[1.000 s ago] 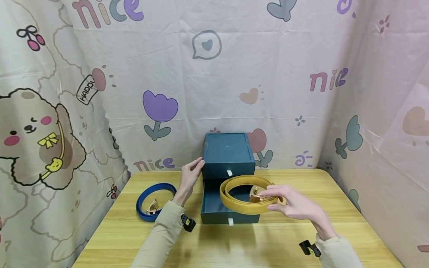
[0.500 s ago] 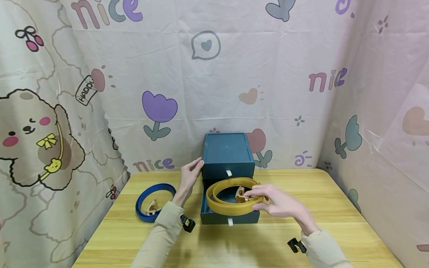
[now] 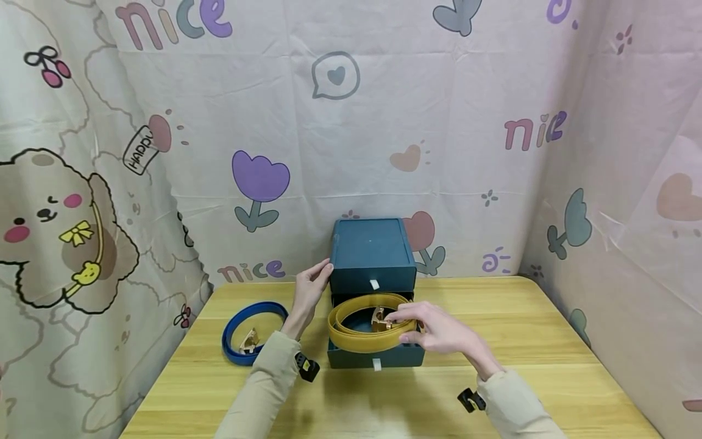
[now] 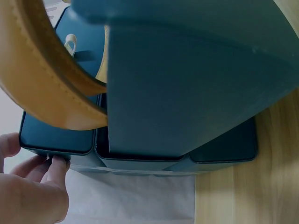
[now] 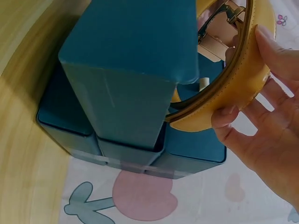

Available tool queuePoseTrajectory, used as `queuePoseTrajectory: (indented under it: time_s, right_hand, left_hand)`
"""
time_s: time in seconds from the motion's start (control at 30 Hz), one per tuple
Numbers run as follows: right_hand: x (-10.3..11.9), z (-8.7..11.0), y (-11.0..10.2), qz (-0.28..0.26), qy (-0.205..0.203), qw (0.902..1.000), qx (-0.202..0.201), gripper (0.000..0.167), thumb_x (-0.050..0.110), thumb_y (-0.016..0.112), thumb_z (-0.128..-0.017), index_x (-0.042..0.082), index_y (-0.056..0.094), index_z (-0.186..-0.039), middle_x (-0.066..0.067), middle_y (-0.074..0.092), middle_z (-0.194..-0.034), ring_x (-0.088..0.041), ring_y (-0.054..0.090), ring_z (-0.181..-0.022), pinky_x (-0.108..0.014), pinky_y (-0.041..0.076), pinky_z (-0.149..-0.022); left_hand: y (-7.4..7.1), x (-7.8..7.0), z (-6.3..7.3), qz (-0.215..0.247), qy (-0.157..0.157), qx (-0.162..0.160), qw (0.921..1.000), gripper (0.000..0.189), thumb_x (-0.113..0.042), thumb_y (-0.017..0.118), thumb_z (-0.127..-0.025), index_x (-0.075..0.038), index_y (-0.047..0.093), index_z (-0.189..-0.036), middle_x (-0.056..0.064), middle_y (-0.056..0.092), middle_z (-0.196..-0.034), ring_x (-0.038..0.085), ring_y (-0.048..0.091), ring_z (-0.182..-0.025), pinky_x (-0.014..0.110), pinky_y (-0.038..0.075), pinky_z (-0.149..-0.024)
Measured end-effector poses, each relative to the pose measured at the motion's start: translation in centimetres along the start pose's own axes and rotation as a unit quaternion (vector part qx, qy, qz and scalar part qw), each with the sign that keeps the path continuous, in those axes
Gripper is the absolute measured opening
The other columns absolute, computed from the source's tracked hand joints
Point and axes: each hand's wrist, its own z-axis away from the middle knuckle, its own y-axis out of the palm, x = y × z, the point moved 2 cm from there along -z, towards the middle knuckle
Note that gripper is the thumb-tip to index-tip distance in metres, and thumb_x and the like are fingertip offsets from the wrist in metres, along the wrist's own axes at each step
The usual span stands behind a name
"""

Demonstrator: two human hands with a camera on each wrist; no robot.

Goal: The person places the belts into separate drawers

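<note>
A coiled yellow belt (image 3: 362, 343) with a gold buckle (image 3: 379, 321) is held over the pulled-out drawer (image 3: 353, 358) of a dark teal drawer box (image 3: 372, 244). My right hand (image 3: 436, 329) pinches the coil at its right side, thumb on the outer face. In the right wrist view the yellow belt (image 5: 252, 70) overlaps the drawer's near end. My left hand (image 3: 309, 292) rests its fingers against the left side of the box's top tier, near the front corner. The left wrist view shows those fingertips (image 4: 58, 161) pressed to the side wall.
A coiled blue belt (image 3: 233, 326) with a gold buckle lies on the wooden table (image 3: 477, 390), left of my left forearm. White pull tabs show on the top drawer (image 3: 351, 279) and the pulled-out one. A printed curtain (image 3: 351, 152) hangs close behind the box.
My right hand has carried the yellow belt leftward, from the drawer's right side to over its middle. My left hand, the box and the blue belt stay put.
</note>
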Motion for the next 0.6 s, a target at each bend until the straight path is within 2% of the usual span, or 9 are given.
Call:
queuePoseTrajectory:
  time_s: [0.07,0.17,0.27,0.4,0.6]
  right_hand:
    - [-0.4,0.0,0.1,-0.007,-0.001,1.0000,-0.002,0.032,0.011,0.071,-0.093,0.006,0.069,-0.124,0.003,0.063,-0.087,0.004,0.041,-0.069,-0.028,0.047,-0.059]
    - [-1.0,0.1,0.1,-0.012,0.001,0.9999,-0.008,0.032,0.010,0.070,-0.092,0.003,0.069,-0.124,0.002,0.063,-0.086,0.003,0.041,-0.070,-0.025,0.046,-0.060]
    - [-1.5,0.2,0.1,-0.012,0.013,0.9998,-0.008,0.032,0.009,0.071,-0.092,0.003,0.069,-0.124,0.000,0.067,-0.092,0.003,0.045,-0.074,-0.023,0.047,-0.063]
    - [-2.0,0.2,0.4,-0.008,0.025,0.9996,-0.004,0.033,0.006,0.071,-0.091,0.004,0.069,-0.124,-0.003,0.071,-0.102,0.000,0.049,-0.077,-0.026,0.051,-0.066]
    - [-2.5,0.0,1.1,0.027,0.044,0.9987,-0.002,0.033,0.007,0.071,-0.092,0.008,0.070,-0.125,-0.005,0.074,-0.112,-0.013,0.065,-0.091,-0.030,0.056,-0.078]
  left_hand:
    - [0.0,0.0,0.0,0.001,0.000,0.001,1.0000,0.044,-0.023,0.058,-0.104,-0.004,0.056,-0.143,0.021,0.055,-0.146,0.033,0.053,-0.137,0.045,0.044,-0.114]
    - [0.1,0.0,0.0,0.007,0.001,0.000,1.0000,0.043,-0.022,0.058,-0.103,-0.004,0.057,-0.142,0.021,0.056,-0.145,0.033,0.053,-0.137,0.045,0.045,-0.114]
    - [0.1,-0.1,0.1,0.011,0.003,-0.003,0.9999,0.042,-0.021,0.058,-0.103,-0.003,0.057,-0.141,0.021,0.057,-0.145,0.033,0.053,-0.136,0.046,0.045,-0.114]
    - [0.1,-0.1,0.0,0.016,0.004,-0.005,0.9999,0.042,-0.020,0.058,-0.103,-0.003,0.057,-0.141,0.021,0.056,-0.146,0.033,0.053,-0.137,0.045,0.044,-0.114]
    - [0.1,0.1,-0.1,0.018,0.002,0.000,0.9998,0.042,-0.019,0.058,-0.103,-0.002,0.056,-0.142,0.021,0.055,-0.147,0.033,0.052,-0.138,0.044,0.044,-0.114]
